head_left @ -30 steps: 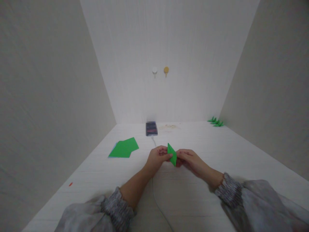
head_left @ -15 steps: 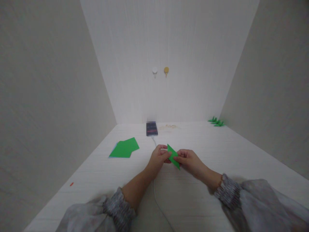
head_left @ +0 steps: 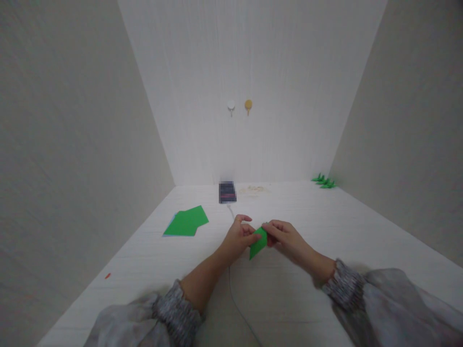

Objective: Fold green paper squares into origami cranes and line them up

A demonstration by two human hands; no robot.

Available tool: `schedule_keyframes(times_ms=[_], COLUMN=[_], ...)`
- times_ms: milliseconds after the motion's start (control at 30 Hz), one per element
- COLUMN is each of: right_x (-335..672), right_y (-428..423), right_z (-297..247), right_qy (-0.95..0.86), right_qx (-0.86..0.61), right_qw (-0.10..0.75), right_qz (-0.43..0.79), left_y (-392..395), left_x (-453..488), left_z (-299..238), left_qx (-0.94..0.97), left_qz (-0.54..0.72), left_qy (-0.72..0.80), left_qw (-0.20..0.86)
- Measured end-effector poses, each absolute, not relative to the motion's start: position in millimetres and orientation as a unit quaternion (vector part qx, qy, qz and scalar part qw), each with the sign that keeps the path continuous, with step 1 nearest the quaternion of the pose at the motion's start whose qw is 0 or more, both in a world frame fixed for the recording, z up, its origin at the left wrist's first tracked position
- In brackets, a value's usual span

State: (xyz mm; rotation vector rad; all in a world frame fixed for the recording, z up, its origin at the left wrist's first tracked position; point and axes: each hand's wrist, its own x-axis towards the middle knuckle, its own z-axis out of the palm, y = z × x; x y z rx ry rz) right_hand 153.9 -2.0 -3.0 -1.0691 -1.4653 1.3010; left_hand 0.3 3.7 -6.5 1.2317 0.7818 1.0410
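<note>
A folded piece of green paper [head_left: 257, 245] is held between my two hands above the white table. My left hand [head_left: 239, 237] pinches its left side, thumb on the near face, with the index finger stretched out above. At the upper right corner, my right hand [head_left: 284, 235] grips the paper between thumb and fingers. One point of the paper hangs down toward me. Flat sheets of green paper [head_left: 185, 222] lie to the left of my hands, with a pale blue edge showing beneath them.
A dark, blurred-out device [head_left: 227, 193] lies near the back wall; its white cable [head_left: 231, 291] runs toward me under my left arm. Several folded green paper pieces [head_left: 324, 181] sit in the back right corner. A small red scrap [head_left: 107, 275] lies at left. Two hooks [head_left: 248, 105] hang on the wall.
The green paper has turned in my hands: its long side slanted down to the right, and now its point hangs down to the left. My right hand's grip has moved to the upper corner.
</note>
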Motion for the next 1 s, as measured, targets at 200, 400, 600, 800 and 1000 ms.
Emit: schedule_keyframes(times_ms=[200, 400, 600, 800, 1000], right_x=[152.9, 153.4, 155.5, 154.8, 152.8], right_y=[-5.7, -5.3, -0.9, -2.2, -4.7], right_z=[1.3, 1.8, -5.4, -3.7, 1.5], right_qy=[-0.549, -0.51, -0.483, -0.47, -0.459], right_qx=[-0.421, -0.439, -0.44, -0.441, -0.44], right_qw=[0.482, 0.527, 0.554, 0.56, 0.558], right_qz=[0.538, 0.519, 0.516, 0.521, 0.533], left_y=[2.4, 2.1, 1.0, 1.8, 3.7], left_x=[0.4, -1.7, -5.0, -8.9, -11.1], left_z=[-7.9, -5.2, -2.3, -0.7, -2.0], left_qx=[0.551, 0.533, 0.522, 0.525, 0.535], left_qz=[0.433, 0.412, 0.421, 0.413, 0.38], left_qy=[0.319, 0.317, 0.297, 0.283, 0.293], left_qw=[0.638, 0.668, 0.679, 0.688, 0.695])
